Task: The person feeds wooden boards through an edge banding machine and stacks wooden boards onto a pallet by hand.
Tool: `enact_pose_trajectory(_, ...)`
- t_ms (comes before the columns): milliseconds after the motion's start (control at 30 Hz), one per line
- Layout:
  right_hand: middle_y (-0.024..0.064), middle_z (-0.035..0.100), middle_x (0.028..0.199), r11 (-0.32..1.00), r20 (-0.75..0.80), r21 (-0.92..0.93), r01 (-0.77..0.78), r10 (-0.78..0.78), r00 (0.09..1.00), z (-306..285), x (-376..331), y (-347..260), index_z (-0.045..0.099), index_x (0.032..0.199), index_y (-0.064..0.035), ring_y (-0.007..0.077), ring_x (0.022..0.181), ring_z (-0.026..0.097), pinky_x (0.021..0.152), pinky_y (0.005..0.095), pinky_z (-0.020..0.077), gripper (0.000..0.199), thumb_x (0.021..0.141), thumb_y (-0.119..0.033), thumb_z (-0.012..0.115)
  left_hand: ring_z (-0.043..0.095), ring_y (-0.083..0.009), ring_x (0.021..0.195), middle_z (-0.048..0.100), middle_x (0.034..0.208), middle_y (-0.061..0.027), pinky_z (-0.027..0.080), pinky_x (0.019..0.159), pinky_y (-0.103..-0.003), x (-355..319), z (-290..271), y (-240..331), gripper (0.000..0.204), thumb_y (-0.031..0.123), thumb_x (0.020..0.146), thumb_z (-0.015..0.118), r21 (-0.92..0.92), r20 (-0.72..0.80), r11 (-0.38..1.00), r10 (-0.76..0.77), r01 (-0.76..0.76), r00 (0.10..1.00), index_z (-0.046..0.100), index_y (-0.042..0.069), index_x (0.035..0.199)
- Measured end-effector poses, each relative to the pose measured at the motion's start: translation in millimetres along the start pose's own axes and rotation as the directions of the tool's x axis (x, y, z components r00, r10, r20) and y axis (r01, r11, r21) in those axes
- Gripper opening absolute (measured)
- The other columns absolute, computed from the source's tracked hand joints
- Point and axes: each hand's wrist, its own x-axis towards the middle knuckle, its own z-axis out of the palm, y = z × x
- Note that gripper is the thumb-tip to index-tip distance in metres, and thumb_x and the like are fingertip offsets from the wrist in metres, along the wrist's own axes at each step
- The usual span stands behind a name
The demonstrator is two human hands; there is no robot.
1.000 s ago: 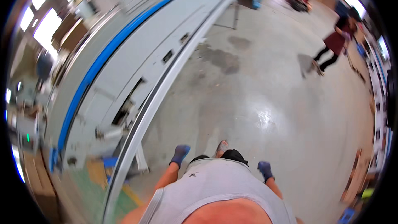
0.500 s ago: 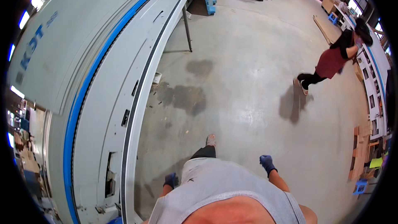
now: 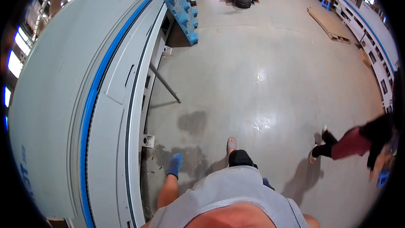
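My left hand (image 3: 175,165), in a blue glove, swings forward over the floor beside the long machine (image 3: 112,118). Motion smears its fingers, and nothing can be made out in it. My right hand (image 3: 267,183) shows only as a bit of dark blue glove at the side of my grey top (image 3: 228,185); its fingers are hidden. One of my feet (image 3: 231,143) is stepping on the grey floor ahead.
A metal prop (image 3: 164,82) slants from the machine to the floor. Beyond it leans a blue plastic pallet (image 3: 181,12). A pallet truck (image 3: 242,1) stands far ahead. At the right, a person (image 3: 352,143) walks near flat boards (image 3: 327,25) and another long machine (image 3: 371,38).
I have moved forward along the machine; the prop and blue pallet are nearer. My left hand has swung forward, my right hand back. The person at the right is now closer alongside me.
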Motion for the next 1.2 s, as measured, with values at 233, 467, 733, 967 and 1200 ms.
enact_pose_trajectory(233,0.0076,0.069,0.066,0.891,-0.024,0.370,-0.263,0.292,0.956,-212,333,-50,0.071,0.073,-0.0063,0.0176,0.054,0.064,0.050,0.0342,0.0494,0.022,0.085,-0.021,0.060,0.070,-0.0349,0.075,0.069,0.082,-0.0205,0.053,0.058,-0.050,58,72,93,0.015,0.024,0.086,0.062,0.541,0.267,0.837,-0.083,-0.079,0.960,0.071,0.012,0.083)
enact_pose_trajectory(467,0.0049,0.065,0.064,0.850,-0.251,0.527,-0.016,0.174,0.952,-361,614,-118,0.070,0.072,-0.0055,0.0110,0.056,0.059,0.052,0.0272,0.0450,0.027,0.090,-0.021,0.058,0.069,-0.0371,0.072,0.070,0.082,-0.0191,0.052,0.060,-0.052,266,115,172,0.017,0.026,0.087,0.062,0.494,0.239,0.844,-0.366,0.212,0.900,0.070,0.011,0.084)
enact_pose_trajectory(733,0.0115,0.069,0.069,0.948,0.151,0.253,-0.194,0.160,0.976,-369,726,-152,0.067,0.073,-0.0067,0.0233,0.060,0.068,0.054,0.0411,0.0531,0.018,0.082,-0.021,0.062,0.065,-0.0243,0.063,0.067,0.072,-0.0079,0.049,0.054,-0.042,679,104,326,0.018,0.026,0.090,0.061,0.107,0.374,0.984,-0.170,0.139,0.912,0.069,0.011,0.084)
enact_pose_trajectory(967,0.0142,0.069,0.070,0.996,0.008,0.052,-0.068,0.068,0.998,-396,881,-141,0.067,0.066,-0.0146,0.0342,0.065,0.068,0.059,0.0484,0.0513,0.024,0.079,-0.036,0.065,0.060,-0.0127,0.061,0.067,0.080,-0.0030,0.046,0.051,-0.029,982,130,566,0.015,0.026,0.093,0.065,-0.448,0.141,0.824,-0.317,0.346,0.938,0.067,0.012,0.090)
enact_pose_trajectory(1200,0.0124,0.070,0.071,0.900,0.069,-0.342,0.270,-0.263,0.962,-553,1252,-167,0.068,0.066,-0.0146,0.0345,0.066,0.069,0.058,0.0490,0.0515,0.022,0.076,-0.034,0.069,0.070,-0.0381,0.076,0.070,0.084,-0.0175,0.052,0.063,-0.051,1088,179,584,0.018,0.028,0.080,0.070,0.597,0.463,0.616,0.259,-0.514,0.848,0.066,0.011,0.086)
